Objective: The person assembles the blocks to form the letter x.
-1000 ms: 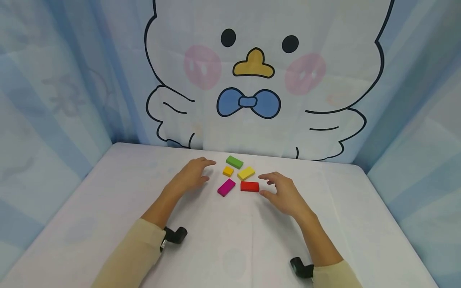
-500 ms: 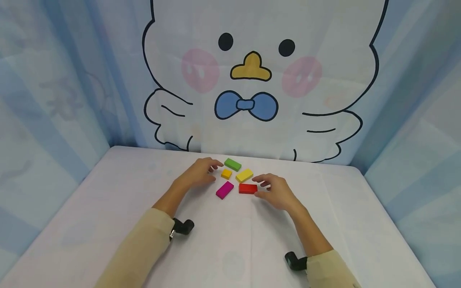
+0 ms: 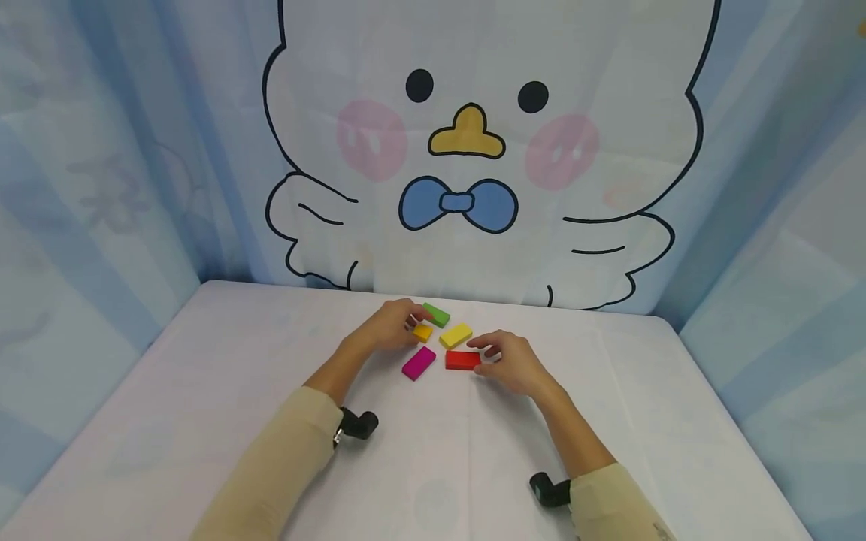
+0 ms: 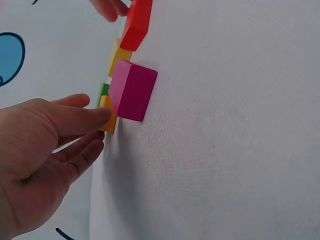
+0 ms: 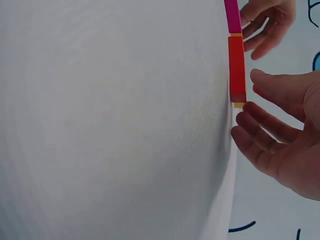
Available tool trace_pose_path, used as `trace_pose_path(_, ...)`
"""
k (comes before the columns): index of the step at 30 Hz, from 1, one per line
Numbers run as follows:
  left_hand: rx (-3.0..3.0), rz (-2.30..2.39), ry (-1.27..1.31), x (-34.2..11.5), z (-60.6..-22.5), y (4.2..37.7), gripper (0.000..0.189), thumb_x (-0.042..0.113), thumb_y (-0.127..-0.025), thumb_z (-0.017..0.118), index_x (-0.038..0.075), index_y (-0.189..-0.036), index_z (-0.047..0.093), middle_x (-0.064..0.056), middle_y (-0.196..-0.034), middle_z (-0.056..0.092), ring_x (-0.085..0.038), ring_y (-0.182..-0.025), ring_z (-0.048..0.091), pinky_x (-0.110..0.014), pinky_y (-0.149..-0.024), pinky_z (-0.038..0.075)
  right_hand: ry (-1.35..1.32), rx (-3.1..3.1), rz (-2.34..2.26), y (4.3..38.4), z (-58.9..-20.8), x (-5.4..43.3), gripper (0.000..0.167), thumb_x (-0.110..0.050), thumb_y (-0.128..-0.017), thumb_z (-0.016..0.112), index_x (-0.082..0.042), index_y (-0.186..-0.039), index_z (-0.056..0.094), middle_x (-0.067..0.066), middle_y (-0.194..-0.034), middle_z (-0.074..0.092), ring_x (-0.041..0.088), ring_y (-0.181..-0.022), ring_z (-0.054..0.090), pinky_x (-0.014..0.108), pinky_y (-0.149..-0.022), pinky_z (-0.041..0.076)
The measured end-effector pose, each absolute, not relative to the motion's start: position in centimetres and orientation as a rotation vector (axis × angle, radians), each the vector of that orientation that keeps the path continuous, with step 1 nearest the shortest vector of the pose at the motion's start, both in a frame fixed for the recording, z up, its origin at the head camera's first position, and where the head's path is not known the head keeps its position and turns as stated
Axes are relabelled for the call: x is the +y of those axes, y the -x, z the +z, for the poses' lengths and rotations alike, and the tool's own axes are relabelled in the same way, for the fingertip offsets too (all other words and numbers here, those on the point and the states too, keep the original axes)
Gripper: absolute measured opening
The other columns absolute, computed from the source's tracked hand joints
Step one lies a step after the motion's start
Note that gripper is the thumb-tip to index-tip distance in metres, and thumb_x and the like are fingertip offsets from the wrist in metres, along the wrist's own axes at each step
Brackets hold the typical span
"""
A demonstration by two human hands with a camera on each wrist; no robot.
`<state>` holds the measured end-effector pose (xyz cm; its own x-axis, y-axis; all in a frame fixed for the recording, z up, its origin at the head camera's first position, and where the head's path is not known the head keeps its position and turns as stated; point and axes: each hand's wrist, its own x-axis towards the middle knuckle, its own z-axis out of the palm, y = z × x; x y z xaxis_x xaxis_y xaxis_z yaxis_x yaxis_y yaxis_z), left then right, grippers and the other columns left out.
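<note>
Sleeves (image 3: 271, 466): 2 tan ones, much nearer than the yellow block (image 3: 455, 336), stretched out likely so the hands can get to the blocks.
Magenta block (image 3: 419, 363): flat on the white table (image 3: 433, 451), nearer than the yellow block and to its left, slanted; no hand seems to be on it.
Red block (image 3: 463, 361): just nearer than the yellow block, lying straight across, its right end by the right thumb.
Right hand (image 3: 512, 362): to the right of the yellow block, fingers spread away from the thumb, pinching nothing; it looks held wide so the red block could fit in the gap. I cannot tell if the thumb touches it.
Yellow block: flat and slanted, with the other 4 around it, maybe spaced to leave finger room.
Orange block (image 3: 424, 333): the smallest, left of the yellow block, its left part hidden by the hand.
Left hand (image 3: 391, 324): farther left of the yellow block, bent around the orange block, perhaps to get it from 2 sides; I cannot tell if it pinches yet.
Green block (image 3: 438, 315): behind the yellow block, a bit left; a left fingertip crosses its end.
Bird cloth (image 3: 460, 255): hangs far behind the yellow block.
Changed: 0.5 seconds earlier, the left hand is beside the orange block; now it covers part. The 5 blocks keep their places.
</note>
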<state>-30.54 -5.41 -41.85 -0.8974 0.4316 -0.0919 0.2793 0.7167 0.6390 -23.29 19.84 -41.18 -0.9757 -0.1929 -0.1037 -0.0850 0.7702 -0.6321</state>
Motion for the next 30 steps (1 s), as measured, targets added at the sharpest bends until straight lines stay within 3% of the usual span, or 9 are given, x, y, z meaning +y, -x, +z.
trace_pose_path(13,2.684,0.972,-0.581,-4.9,-42.0,30.6,0.034,-0.002,-0.094,0.072,0.013,-0.124,0.074,-0.007,-0.128,0.066,-0.025,-0.117,0.060,-0.037,-0.105,0.056,0.180,2.781,-0.949,23.7,-41.2,19.4,0.040,-0.007,-0.091,0.079,-0.018,-0.129,0.074,0.007,-0.121,0.067,0.025,-0.112,0.061,0.038,-0.090,0.059)
trace_pose_path(30,2.724,0.953,-0.622,-4.9,-42.2,30.5,0.033,-0.004,-0.093,0.072,0.014,-0.120,0.078,-0.006,-0.123,0.068,-0.024,-0.113,0.060,-0.034,-0.101,0.057,0.179,2.809,-0.861,24.0,-41.5,18.8,0.039,-0.004,-0.088,0.080,-0.017,-0.125,0.076,0.006,-0.115,0.067,0.023,-0.105,0.059,0.035,-0.087,0.058)
